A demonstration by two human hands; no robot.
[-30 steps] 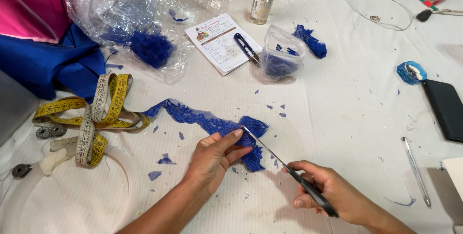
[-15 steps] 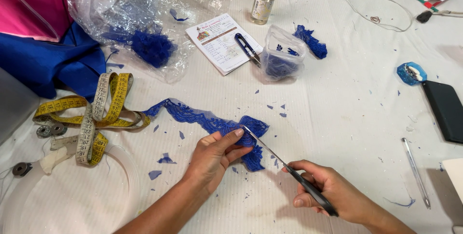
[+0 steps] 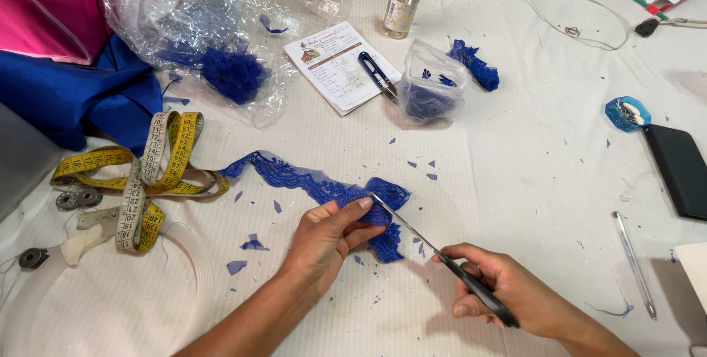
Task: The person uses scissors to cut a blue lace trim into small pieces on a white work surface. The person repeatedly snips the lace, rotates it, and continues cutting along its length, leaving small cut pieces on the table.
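Two hands work: left hand (image 3: 324,243) fingers pinch blue lace (image 3: 317,188), right hand (image 3: 508,287) seemingly gripping scissors (image 3: 434,250).

The part of the blue lace strip (image 3: 317,188) under the left hand (image 3: 324,243) is covered by its fingers (image 3: 352,211), and the scissors' (image 3: 442,261) handles are hidden inside the closed right hand (image 3: 508,291), so how the blades are set cannot be told. Both forearms are cut off by the bottom edge, the pink fabric (image 3: 40,11) and the blue cloth (image 3: 74,99) by the left and top edges, and the black flat case (image 3: 681,169) by the right edge. What is held in the clear plastic bag (image 3: 199,26) is blurred by its creased film, and the small printing on the white card (image 3: 335,62) is too fine to be made out.
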